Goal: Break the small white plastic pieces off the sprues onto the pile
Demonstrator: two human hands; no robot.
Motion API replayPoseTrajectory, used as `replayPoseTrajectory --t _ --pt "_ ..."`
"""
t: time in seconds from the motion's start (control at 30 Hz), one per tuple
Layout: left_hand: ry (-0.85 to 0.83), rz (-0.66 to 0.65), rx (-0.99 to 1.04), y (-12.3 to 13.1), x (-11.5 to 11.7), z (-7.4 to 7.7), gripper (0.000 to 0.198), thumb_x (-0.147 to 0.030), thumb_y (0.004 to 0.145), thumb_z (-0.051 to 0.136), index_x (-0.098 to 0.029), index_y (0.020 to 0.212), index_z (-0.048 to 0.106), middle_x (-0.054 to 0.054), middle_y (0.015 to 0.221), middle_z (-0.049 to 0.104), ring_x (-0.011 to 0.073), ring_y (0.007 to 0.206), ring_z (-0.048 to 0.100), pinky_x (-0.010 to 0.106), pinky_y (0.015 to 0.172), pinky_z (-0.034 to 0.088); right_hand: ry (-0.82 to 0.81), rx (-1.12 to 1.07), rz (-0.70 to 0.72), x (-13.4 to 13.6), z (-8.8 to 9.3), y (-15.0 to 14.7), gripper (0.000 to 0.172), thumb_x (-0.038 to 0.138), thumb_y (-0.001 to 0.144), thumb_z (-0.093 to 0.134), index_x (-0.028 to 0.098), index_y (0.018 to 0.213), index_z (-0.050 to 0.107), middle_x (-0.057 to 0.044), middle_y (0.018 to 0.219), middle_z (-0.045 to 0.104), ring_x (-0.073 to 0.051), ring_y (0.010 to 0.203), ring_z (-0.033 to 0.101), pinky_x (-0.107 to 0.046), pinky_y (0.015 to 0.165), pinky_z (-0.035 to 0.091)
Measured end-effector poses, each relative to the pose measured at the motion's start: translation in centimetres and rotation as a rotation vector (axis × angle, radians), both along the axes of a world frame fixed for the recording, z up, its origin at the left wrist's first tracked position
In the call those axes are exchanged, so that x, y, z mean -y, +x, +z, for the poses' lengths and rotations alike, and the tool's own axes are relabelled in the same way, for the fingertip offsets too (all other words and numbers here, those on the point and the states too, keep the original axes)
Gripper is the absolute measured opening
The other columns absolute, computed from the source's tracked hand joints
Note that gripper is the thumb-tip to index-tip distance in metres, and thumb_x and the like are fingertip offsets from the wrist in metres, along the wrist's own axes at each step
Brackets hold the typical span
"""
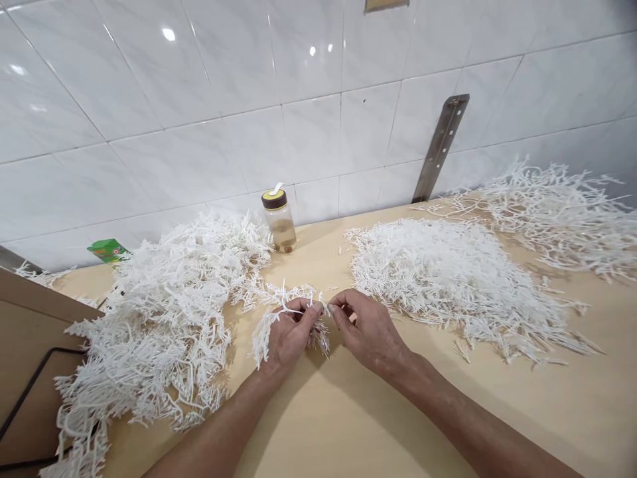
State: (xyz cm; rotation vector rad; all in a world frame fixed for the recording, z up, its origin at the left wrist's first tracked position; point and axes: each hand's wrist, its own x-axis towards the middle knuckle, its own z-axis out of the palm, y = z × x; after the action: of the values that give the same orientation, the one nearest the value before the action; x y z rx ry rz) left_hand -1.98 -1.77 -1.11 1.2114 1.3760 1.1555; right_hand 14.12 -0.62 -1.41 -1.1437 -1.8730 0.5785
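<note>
A white branching plastic-looking sprig [265,330] is held in my left hand [291,334], thumb and fingers pinched on its stem while its twigs hang over the hand on both sides. My right hand [371,330] is pinched closed at the sprig's right end, close to the left thumb. Whether a small piece sits between the right fingertips is too fine to make out. Left of my hands spreads a big heap of tangled white branching sprigs [174,299]. On the right lies a pile of short white pieces [442,272].
Behind my hands a lidded bottle [282,226] of brownish liquid stands near the tiled wall [308,146]. More long white branches [557,212] lie at the far right, near a metal bracket [441,147]. A green packet [108,250] and a cardboard box [34,358] are at left on the table [388,425].
</note>
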Motion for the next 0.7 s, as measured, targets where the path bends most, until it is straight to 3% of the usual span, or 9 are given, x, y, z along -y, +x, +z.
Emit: replayPoseTrajectory --t 0.17,0.33,0.47,0.7 --pt "0.021 0.063 -0.081 0.0 -0.2 -0.9 0.036 -0.053 0.080 0.066 -0.018 0.071 0.061 -0.006 0.049 0.050 0.0086 0.043 0.042 0.021 0.045 0.033 -0.165 0.019 0.063 0.3 0.4 -0.1 0.015 0.034 0.091 0.056 0.020 0.093 0.060 -0.001 0.075 0.064 -0.016 0.064 0.059 -0.028 0.059 0.044" --pt "0.010 0.016 -0.075 0.1 -0.1 -0.6 0.037 -0.054 0.079 0.065 -0.018 0.070 0.061 -0.006 0.047 0.048 0.0091 0.042 0.041 0.022 0.045 0.033 -0.037 0.055 0.069 0.1 0.0 0.0 0.004 0.023 0.091 0.055 0.020 0.091 0.059 -0.003 0.087 0.065 -0.016 0.074 0.060 -0.030 0.070 0.046" --pt "0.065 -0.009 -0.080 0.1 -0.2 -0.4 0.038 -0.053 0.078 0.066 -0.016 0.072 0.062 -0.006 0.050 0.043 0.0079 0.045 0.037 0.021 0.047 0.030 0.025 0.021 0.064 -0.2 -0.2 0.1 0.010 0.019 0.093 0.052 0.021 0.087 0.060 -0.004 0.085 0.064 -0.016 0.072 0.059 -0.028 0.068 0.045" --pt "0.165 -0.036 -0.241 0.2 0.2 -0.5 0.031 -0.045 0.086 0.058 -0.016 0.076 0.060 -0.004 0.059 0.045 0.0094 0.053 0.037 0.022 0.051 0.031 -0.077 0.007 0.024 0.1 0.8 0.2 0.016 0.022 0.090 0.052 0.020 0.077 0.060 -0.002 0.072 0.063 -0.015 0.064 0.056 -0.026 0.059 0.042"
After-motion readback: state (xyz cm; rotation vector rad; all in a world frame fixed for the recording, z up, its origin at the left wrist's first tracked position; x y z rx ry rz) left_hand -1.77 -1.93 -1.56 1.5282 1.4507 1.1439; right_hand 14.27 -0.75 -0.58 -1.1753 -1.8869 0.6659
